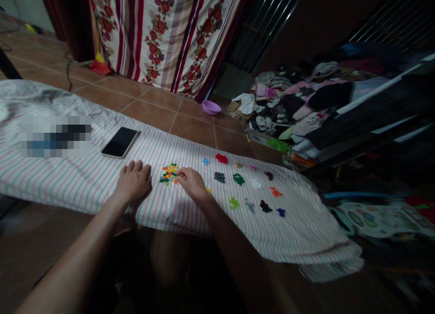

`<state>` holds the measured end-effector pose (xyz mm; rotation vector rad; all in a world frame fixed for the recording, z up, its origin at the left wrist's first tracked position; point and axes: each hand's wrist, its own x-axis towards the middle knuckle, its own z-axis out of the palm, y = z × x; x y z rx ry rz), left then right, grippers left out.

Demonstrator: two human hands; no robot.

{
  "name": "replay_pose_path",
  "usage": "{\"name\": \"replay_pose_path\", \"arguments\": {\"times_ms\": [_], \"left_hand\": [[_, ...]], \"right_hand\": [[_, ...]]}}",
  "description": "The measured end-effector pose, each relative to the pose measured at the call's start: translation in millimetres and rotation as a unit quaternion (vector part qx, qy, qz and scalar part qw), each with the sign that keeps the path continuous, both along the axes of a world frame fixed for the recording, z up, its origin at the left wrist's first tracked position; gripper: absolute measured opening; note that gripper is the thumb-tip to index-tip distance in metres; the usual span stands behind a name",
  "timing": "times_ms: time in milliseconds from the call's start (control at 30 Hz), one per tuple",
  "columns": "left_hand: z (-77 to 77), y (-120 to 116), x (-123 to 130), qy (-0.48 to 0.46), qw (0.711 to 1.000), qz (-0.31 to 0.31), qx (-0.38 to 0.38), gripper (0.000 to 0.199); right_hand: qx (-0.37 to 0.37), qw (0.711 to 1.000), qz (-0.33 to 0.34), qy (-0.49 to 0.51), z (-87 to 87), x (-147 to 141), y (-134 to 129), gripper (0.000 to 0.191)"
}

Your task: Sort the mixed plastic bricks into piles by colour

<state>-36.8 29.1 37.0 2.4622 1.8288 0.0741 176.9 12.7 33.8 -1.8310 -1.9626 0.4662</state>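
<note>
A mixed heap of small coloured pieces [169,172], yellow, orange and green among them, lies on a striped cloth [190,210]. My right hand [192,181] is at the right edge of this heap, thumb and fingertips pinched together; what they hold is too small to make out. Palm down on the cloth, left of the heap, rests my left hand [134,180], fingers stretched out and holding nothing. Right of my right hand are single-colour piles, including red pieces [221,158], dark grey pieces [219,177], green pieces [238,179], lime pieces [234,203] and black pieces [265,206]. Yellow pieces [208,190] are partly hidden by my right wrist.
A phone [120,142] lies on the cloth beyond my left hand, with a blurred-out patch farther left. On the tiled floor are a purple basin [211,108] and a red dustpan [100,66]. Clothes [299,99] are heaped at the right, and a flowered curtain [159,33] hangs behind.
</note>
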Motion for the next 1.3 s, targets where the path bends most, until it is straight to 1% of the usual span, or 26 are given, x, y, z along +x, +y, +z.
{"name": "replay_pose_path", "arguments": {"times_ms": [167, 333, 633, 767, 900, 1067, 1200, 1300], "left_hand": [[8.9, 0, 4, 0.0, 1.0, 0.0, -0.003, 0.045], [15.2, -1, 9, 0.004, 1.0, -0.005, -0.007, 0.043], [19.3, -2, 14, 0.011, 1.0, 0.005, -0.025, 0.041], [20.0, -1, 13, 0.019, 0.999, 0.004, -0.028, 0.042], [20.5, -1, 13, 0.025, 0.999, 0.003, -0.032, 0.043], [22.7, -2, 12, 0.027, 0.999, -0.008, -0.04, 0.046], [23.1, -3, 12, 0.029, 0.999, -0.005, -0.034, 0.045], [23.1, -3, 12, 0.023, 0.999, -0.006, -0.036, 0.044]], "right_hand": [[-0.012, 1.0, -0.01, -0.004, 3.1, -3, 2, 0.008], [0.002, 0.999, -0.029, 0.018, -0.8, -2, 2, 0.012], [0.008, 0.996, -0.046, 0.08, -3.3, 4, -2, 0.027], [0.017, 0.993, -0.049, 0.102, -7.1, 6, -3, 0.027], [0.042, 0.99, -0.051, 0.126, -10.3, 11, -5, 0.026], [0.078, 0.982, -0.072, 0.159, -4.9, 32, -11, 0.022], [0.109, 0.975, -0.107, 0.164, 0.6, 63, -18, 0.022], [0.127, 0.967, -0.15, 0.164, 0.0, 91, -24, 0.023]]}}
